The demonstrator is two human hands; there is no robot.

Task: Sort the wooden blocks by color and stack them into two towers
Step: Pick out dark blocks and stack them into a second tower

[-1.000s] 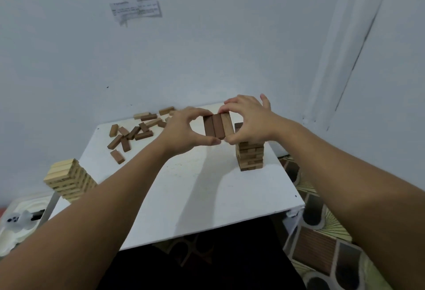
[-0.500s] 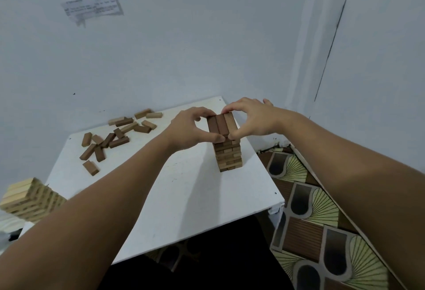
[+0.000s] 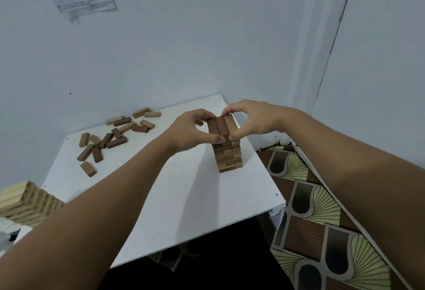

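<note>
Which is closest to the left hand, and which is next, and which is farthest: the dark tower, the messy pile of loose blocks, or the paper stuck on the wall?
1. Dark tower: the left hand grips its top layer, right side of the table.
2. Loose blocks: scattered on the table's far left.
3. Paper: high up on the wall, farthest.

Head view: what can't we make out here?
- Light tower: cut off by the left edge, base hidden by the left forearm.
- Dark tower: whether the top three blocks have landed, hidden by the left hand and right hand.
- Wall paper: print too small to read.
</note>
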